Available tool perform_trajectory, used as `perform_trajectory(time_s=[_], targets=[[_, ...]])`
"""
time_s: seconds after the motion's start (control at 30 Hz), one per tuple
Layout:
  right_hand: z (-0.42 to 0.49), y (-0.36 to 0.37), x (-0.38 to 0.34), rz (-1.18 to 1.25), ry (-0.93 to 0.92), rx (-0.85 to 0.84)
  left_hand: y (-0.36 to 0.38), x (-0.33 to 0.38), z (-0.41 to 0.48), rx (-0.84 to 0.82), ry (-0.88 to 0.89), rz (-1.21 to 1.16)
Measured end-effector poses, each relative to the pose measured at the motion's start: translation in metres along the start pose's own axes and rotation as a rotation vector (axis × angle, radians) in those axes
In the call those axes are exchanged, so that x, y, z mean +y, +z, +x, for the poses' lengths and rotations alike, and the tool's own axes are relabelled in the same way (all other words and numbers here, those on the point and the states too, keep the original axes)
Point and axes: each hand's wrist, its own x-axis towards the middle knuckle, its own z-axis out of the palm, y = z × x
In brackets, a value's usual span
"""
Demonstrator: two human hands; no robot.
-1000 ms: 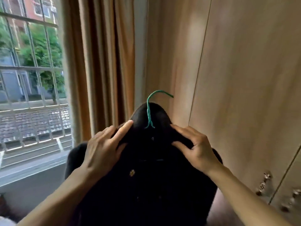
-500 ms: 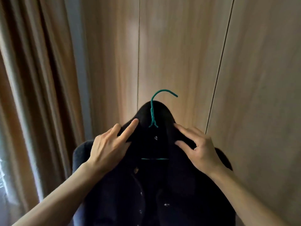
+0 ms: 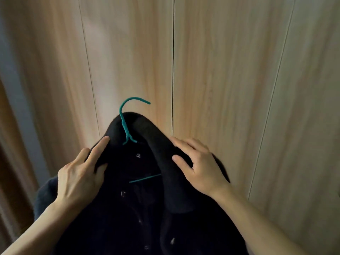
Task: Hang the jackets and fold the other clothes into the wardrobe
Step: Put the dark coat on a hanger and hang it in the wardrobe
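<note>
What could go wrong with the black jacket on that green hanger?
The wardrobe doors look shut, and the left hand and right hand both hold the jacket. Letting go with one to open a door might let it slide off the thin hanger. Its hook could also scratch the wood.

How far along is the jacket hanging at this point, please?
Done: the dark jacket sits on the teal hanger, its bar visible inside the collar. In hand: the left hand and right hand hold the jacket at the shoulders. Left: the hook hangs on nothing, the wardrobe doors ahead are shut, and no other clothes show.
</note>
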Motion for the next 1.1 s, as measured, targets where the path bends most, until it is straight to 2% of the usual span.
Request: perform_trajectory(time_s=[0.13,0.2,0.37,0.53,0.7,0.93,1.1], targets=[[-0.021,-0.021,0.022,-0.181,0.205,-0.078,-0.004,-0.002,0.001,0.012,0.002,-0.038],[-0.027,-0.029,0.030,-0.193,0.320,-0.109,-0.008,-0.008,0.001,0.018,0.010,-0.048],[-0.029,-0.026,0.027,-0.185,0.332,-0.029,-0.018,-0.028,-0.002,0.029,0.003,-0.073],[-0.029,-0.004,0.014,-0.130,0.422,0.015,-0.027,-0.043,-0.013,0.018,0.006,-0.073],[-0.026,0.010,0.003,-0.123,0.398,0.069,-0.034,-0.066,-0.021,-0.011,0.064,-0.041],[-0.002,0.010,-0.026,-0.146,0.223,0.096,-0.042,-0.082,-0.021,-0.020,0.195,-0.001],[0.001,0.018,-0.039,-0.112,0.133,0.033,-0.043,-0.078,-0.018,0.001,0.046,-0.089]])
